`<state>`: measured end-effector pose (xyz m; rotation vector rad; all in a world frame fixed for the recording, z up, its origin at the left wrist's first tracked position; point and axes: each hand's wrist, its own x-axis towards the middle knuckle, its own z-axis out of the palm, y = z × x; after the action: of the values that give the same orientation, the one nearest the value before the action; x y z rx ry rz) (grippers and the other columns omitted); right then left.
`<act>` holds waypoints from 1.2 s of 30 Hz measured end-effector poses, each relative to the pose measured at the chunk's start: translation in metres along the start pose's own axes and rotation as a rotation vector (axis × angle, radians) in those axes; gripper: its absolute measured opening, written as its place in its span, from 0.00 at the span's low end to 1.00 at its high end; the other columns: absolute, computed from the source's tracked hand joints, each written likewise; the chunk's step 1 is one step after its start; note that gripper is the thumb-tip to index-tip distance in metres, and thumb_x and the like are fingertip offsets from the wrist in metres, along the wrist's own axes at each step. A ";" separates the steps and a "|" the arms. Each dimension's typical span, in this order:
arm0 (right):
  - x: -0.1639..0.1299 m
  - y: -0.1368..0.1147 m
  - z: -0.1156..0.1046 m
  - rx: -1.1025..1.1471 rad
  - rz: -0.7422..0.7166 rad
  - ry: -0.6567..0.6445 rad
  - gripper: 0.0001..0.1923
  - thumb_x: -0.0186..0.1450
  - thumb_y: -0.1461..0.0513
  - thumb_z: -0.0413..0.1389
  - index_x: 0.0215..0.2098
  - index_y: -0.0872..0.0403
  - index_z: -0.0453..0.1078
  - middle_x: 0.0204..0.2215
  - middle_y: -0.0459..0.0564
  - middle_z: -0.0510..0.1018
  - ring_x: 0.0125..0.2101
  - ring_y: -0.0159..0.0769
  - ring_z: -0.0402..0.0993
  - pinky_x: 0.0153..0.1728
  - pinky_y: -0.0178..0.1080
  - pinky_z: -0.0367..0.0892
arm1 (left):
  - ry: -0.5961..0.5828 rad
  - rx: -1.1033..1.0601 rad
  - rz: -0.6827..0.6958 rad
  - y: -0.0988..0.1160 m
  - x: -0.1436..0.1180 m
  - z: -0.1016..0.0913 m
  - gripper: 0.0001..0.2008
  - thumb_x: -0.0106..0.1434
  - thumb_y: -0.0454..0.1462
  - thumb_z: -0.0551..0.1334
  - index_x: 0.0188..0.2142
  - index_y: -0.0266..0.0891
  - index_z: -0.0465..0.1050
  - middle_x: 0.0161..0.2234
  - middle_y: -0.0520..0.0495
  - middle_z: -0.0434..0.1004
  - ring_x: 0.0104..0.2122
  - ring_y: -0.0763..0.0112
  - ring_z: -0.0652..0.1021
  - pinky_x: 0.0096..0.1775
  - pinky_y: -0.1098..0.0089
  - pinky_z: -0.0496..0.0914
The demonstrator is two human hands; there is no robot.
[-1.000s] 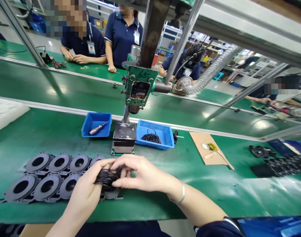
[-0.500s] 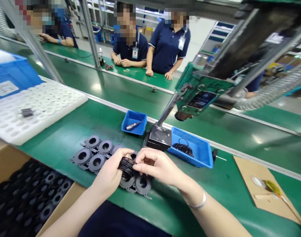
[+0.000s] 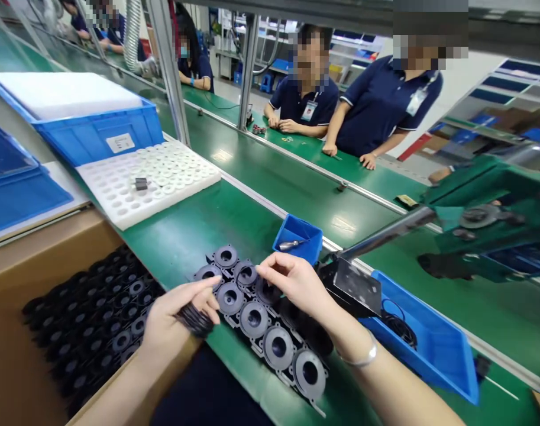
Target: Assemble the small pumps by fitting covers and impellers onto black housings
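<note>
My left hand (image 3: 170, 310) is closed around a bundle of black O-rings (image 3: 195, 320), off the near side of the grey round housings (image 3: 253, 318). These housings lie face up in two rows on the green bench, each with a round hole in its middle. My right hand (image 3: 298, 284) reaches over the rows, thumb and fingertips pinched together. A thin dark O-ring (image 3: 238, 278) appears between its fingertips, over a housing in the far row. Whether the ring touches that housing I cannot tell. Some far-row housings are partly hidden under my right hand and wrist.
A small blue bin (image 3: 298, 234) with a screwdriver and a longer blue bin (image 3: 447, 355) with black rings stand behind. A press-like fixture (image 3: 356, 284) is on the right. A carton (image 3: 12, 307) of housings and a white foam tray (image 3: 181, 189) are left. Co-workers are across the bench.
The view has swung left. My hands were together at the ring bundle; now they are apart, the right over a far-row housing, the left with the bundle nearer me.
</note>
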<state>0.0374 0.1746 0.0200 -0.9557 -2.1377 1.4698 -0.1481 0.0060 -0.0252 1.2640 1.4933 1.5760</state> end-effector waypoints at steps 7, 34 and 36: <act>0.071 0.003 0.025 -0.382 -0.126 -0.050 0.10 0.67 0.59 0.59 0.30 0.55 0.75 0.31 0.46 0.81 0.32 0.31 0.74 0.35 0.34 0.64 | 0.077 0.456 0.282 -0.016 0.026 -0.046 0.13 0.70 0.31 0.57 0.49 0.40 0.79 0.40 0.47 0.82 0.41 0.71 0.82 0.47 0.71 0.77; 0.100 0.019 0.033 -0.396 -0.149 -0.080 0.05 0.66 0.63 0.60 0.31 0.55 0.73 0.30 0.45 0.77 0.30 0.29 0.69 0.34 0.34 0.63 | -0.268 0.857 0.754 -0.047 0.067 -0.039 0.18 0.68 0.26 0.57 0.56 0.26 0.70 0.55 0.33 0.77 0.58 0.58 0.76 0.60 0.54 0.73; 0.101 0.020 0.033 -0.393 -0.143 -0.079 0.06 0.66 0.63 0.60 0.31 0.55 0.73 0.30 0.45 0.77 0.30 0.29 0.70 0.34 0.34 0.63 | -0.254 0.839 0.734 -0.047 0.067 -0.038 0.20 0.67 0.27 0.58 0.58 0.27 0.69 0.55 0.33 0.77 0.58 0.58 0.76 0.60 0.54 0.73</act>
<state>-0.0475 0.2290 -0.0179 -0.8567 -2.5529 1.0567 -0.2147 0.0606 -0.0518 2.6075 1.6735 1.0757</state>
